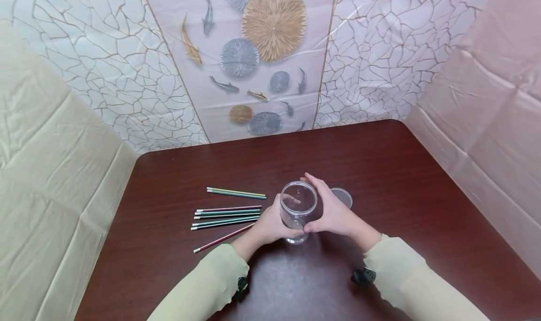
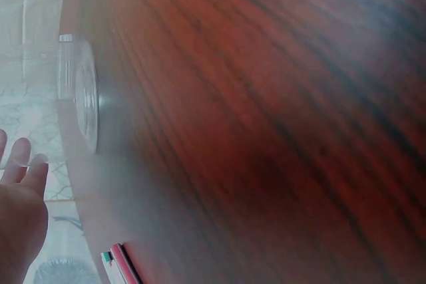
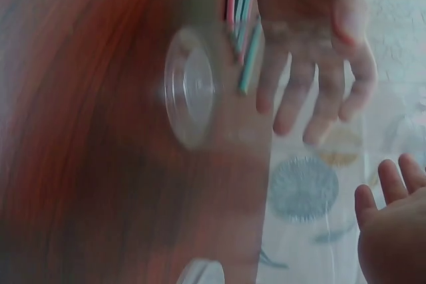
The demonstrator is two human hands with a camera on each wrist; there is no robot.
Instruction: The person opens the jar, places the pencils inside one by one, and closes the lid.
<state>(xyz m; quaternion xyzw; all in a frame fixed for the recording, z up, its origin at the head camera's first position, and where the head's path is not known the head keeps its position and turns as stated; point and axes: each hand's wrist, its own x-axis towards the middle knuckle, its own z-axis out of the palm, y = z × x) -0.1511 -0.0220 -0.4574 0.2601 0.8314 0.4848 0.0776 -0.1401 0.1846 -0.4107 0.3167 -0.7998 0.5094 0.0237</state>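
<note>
A clear, see-through jar (image 1: 298, 213) stands upright with its round mouth uncovered. My left hand (image 1: 272, 222) grips it from the left, thumb across the near side; its fingers (image 3: 293, 104) show through the clear wall in the right wrist view. On the other side my right hand (image 1: 334, 213) is curved beside the jar, thumb low at the wall and fingers by the rim. In the right wrist view the right fingers (image 3: 393, 184) are spread just off the jar wall. The jar's round base (image 2: 88, 98) also appears in the left wrist view.
A round clear lid (image 1: 343, 197) lies on the dark red wooden table (image 1: 372, 161), behind the right hand. Left of the jar lie several striped pencils (image 1: 228, 213), with a pair (image 1: 236, 193) farther back and one red pencil (image 1: 221, 239) nearer. Patterned cloth (image 1: 262, 76) surrounds the table.
</note>
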